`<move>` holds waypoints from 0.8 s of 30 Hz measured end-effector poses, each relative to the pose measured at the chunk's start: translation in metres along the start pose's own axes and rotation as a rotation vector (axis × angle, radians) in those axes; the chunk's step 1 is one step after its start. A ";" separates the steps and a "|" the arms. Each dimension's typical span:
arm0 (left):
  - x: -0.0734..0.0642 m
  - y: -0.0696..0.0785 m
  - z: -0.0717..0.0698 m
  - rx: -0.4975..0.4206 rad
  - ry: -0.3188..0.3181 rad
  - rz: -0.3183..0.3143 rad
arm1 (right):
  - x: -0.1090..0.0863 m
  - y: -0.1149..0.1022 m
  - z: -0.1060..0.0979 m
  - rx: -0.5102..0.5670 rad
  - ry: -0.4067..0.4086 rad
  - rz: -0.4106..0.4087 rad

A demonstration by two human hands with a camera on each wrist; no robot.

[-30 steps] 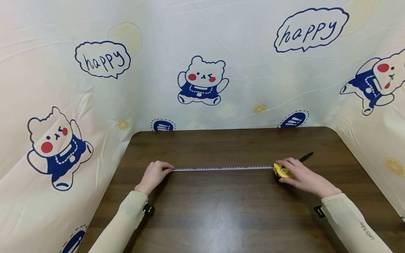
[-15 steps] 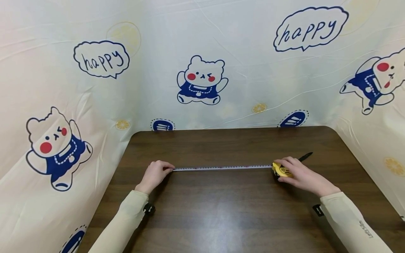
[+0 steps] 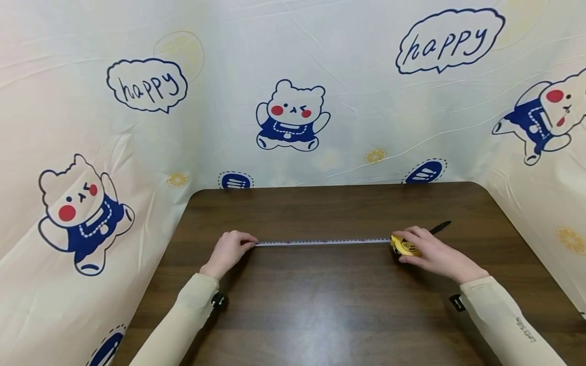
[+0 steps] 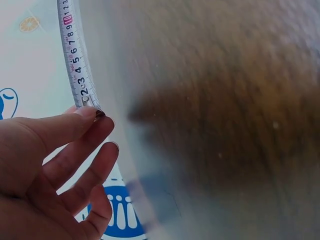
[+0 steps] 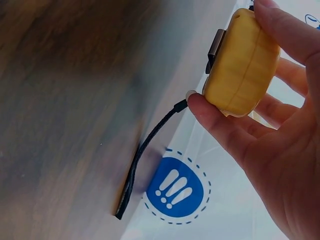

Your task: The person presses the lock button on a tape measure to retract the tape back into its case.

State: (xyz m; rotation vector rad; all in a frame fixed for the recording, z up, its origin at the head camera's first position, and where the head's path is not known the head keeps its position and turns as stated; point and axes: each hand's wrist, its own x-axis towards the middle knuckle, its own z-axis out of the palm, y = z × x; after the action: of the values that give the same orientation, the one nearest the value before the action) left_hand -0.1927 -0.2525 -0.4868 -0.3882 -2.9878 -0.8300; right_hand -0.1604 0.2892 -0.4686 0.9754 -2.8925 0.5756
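Note:
A yellow tape measure is in my right hand, which grips its case at the right of the table. Its white blade stretches left across the table in a nearly straight line. My left hand pinches the blade's end between thumb and finger. In the left wrist view the blade shows its low numbers, the tip covered by the thumb. The right wrist view has the case between thumb and fingers, with a metal clip on one side and a black wrist strap trailing from it.
The dark brown wooden table has rounded far corners. A pale curtain printed with bears, lemon slices and "happy" bubbles hangs behind it and along both sides.
The stretch of blade between the hands is a little shorter. My left hand has shifted slightly right, and my right hand with the case slightly left.

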 end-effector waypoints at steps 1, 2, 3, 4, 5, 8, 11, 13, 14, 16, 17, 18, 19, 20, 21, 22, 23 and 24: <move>0.000 0.001 0.000 -0.003 -0.003 0.000 | 0.000 0.000 0.000 0.002 -0.003 0.003; 0.001 0.001 0.001 -0.005 -0.004 0.000 | 0.000 0.000 0.000 0.003 -0.004 0.005; 0.001 0.001 0.001 -0.007 -0.005 0.002 | 0.000 -0.001 0.000 0.006 -0.010 0.010; 0.001 0.002 0.001 -0.009 -0.006 0.002 | 0.000 -0.001 0.000 0.007 -0.014 0.013; 0.001 0.003 0.002 -0.009 -0.006 0.002 | 0.001 -0.001 0.000 0.007 -0.016 0.017; 0.001 0.004 0.003 -0.004 -0.004 0.007 | 0.001 -0.001 0.000 0.010 -0.021 0.026; 0.002 0.005 0.005 0.003 -0.003 0.014 | 0.002 -0.002 0.001 0.014 -0.023 0.030; 0.002 0.005 0.006 0.004 -0.001 0.022 | 0.002 -0.002 0.003 0.017 -0.025 0.030; 0.003 0.006 0.006 0.003 0.000 0.021 | 0.003 -0.002 0.003 0.018 -0.027 0.030; 0.003 0.007 0.007 -0.001 0.003 0.025 | 0.004 -0.002 0.005 0.018 -0.030 0.029; 0.003 0.007 0.008 -0.002 0.006 0.028 | 0.004 -0.002 0.005 0.019 -0.032 0.030; 0.003 0.008 0.008 -0.003 0.008 0.028 | 0.005 -0.002 0.005 0.019 -0.032 0.030; 0.003 0.009 0.009 -0.004 0.008 0.031 | 0.005 -0.002 0.005 0.020 -0.033 0.031; 0.003 0.010 0.009 -0.004 0.009 0.033 | 0.005 -0.003 0.006 0.021 -0.033 0.031; 0.003 0.010 0.009 -0.003 0.010 0.035 | 0.006 -0.003 0.006 0.023 -0.033 0.031; 0.004 0.011 0.010 -0.002 0.010 0.039 | 0.006 -0.004 0.005 0.024 -0.034 0.030; 0.004 0.011 0.010 -0.001 0.011 0.042 | 0.007 -0.004 0.005 0.023 -0.032 0.029; 0.004 0.012 0.010 -0.004 0.010 0.044 | 0.007 -0.005 0.005 0.023 -0.031 0.026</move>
State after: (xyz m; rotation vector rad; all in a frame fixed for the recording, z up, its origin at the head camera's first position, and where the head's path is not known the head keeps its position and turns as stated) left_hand -0.1931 -0.2367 -0.4893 -0.4467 -2.9570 -0.8317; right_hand -0.1627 0.2794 -0.4706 0.9592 -2.9367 0.6015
